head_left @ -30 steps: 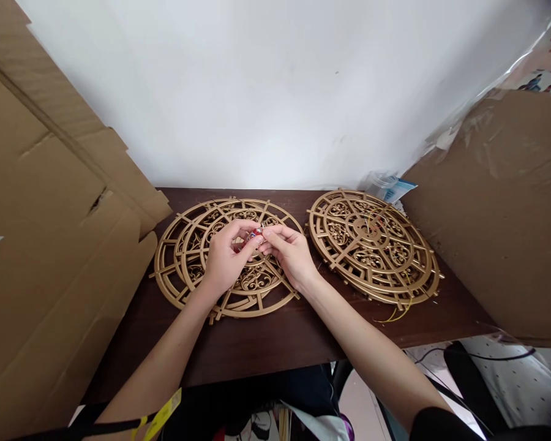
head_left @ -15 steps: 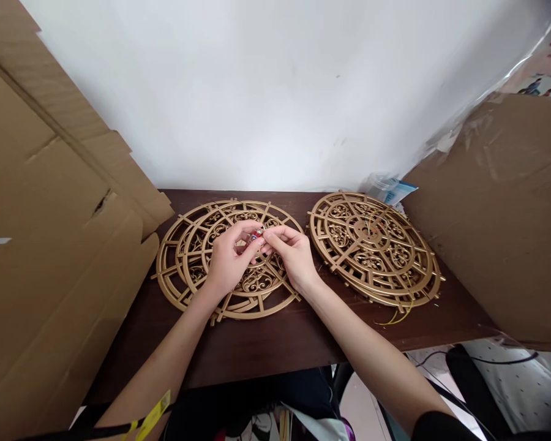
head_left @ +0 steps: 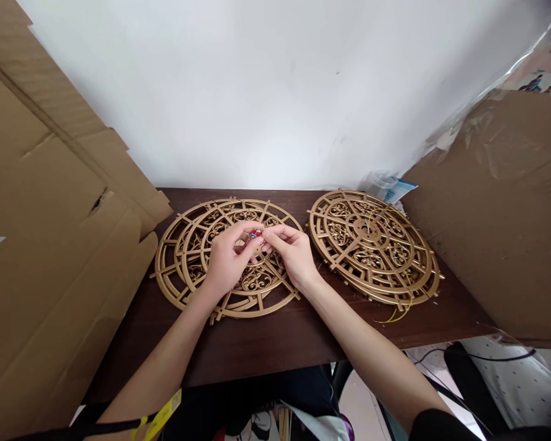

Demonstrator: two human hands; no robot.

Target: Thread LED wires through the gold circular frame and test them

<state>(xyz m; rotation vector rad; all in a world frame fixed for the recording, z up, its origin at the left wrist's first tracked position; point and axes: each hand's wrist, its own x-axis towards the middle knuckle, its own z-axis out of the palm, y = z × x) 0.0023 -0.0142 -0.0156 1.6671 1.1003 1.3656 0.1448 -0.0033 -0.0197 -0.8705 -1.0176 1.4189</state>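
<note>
Nearest me, to the near left of the lattice stack (head_left: 248, 315), a yellow tag (head_left: 165, 414) hung by the person's forearm. Bare dark tabletop (head_left: 266, 352) ran along the stack's near side, leaving, I supposed, easy room for the arms to reach in. Above the stack's middle, the left hand (head_left: 229, 252) had its thumb and fingers closed around a small red thing (head_left: 256, 233), while the right hand (head_left: 294, 252) pinched its other end; it looked too little to steady with one hand alone. Whether anything finer sat between those fingertips, I couldn't tell. To the stack's right leaned a second pile of gold discs (head_left: 359, 230), laid flat one upon another, likely to save space. Beyond that, farther right of the stack, stood a clear cup (head_left: 380, 182) beside a blue packet (head_left: 400, 190). Cardboard (head_left: 55, 233) rose left of the stack, more board (head_left: 496, 208) rose to its right, and behind it was a pale, faintly marked wall (head_left: 257, 98)
</note>
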